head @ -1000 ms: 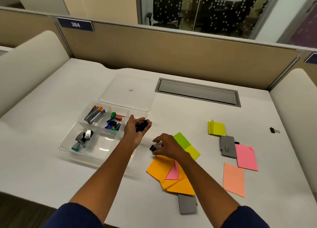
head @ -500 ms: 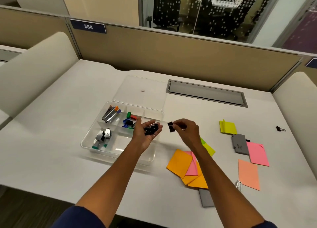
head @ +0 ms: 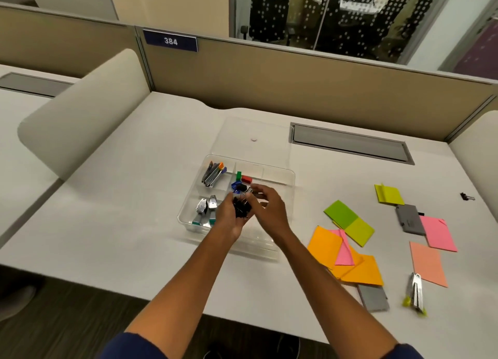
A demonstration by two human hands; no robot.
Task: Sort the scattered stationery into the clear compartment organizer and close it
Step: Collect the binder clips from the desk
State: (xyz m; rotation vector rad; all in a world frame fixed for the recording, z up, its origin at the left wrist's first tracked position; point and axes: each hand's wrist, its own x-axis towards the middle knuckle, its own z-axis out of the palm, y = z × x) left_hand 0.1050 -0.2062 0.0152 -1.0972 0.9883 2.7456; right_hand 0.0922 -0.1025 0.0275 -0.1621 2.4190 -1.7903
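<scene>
The clear compartment organizer (head: 288,174) stands open on the white desk, its lid (head: 256,137) lying flat behind it. Inside are staplers with coloured ends (head: 213,171), small coloured clips (head: 242,182) and two silver staple removers (head: 206,207). My left hand (head: 229,218) is cupped over the organizer and holds a bunch of black binder clips (head: 240,207). My right hand (head: 266,205) is right beside it, fingers curled and pinching a black binder clip at the top of the bunch.
Sticky notes lie to the right: green (head: 347,219), orange (head: 347,259), yellow (head: 389,194), pink (head: 438,232), salmon (head: 428,263). Grey boxes (head: 408,218), (head: 373,296), a stapler (head: 416,291) and a lone black clip (head: 465,196) are there too. A cable tray (head: 350,143) is set into the desk.
My right hand picked a black clip from beside the orange notes and carried it left to my left hand. The view has swung so the organizer sits nearer the middle.
</scene>
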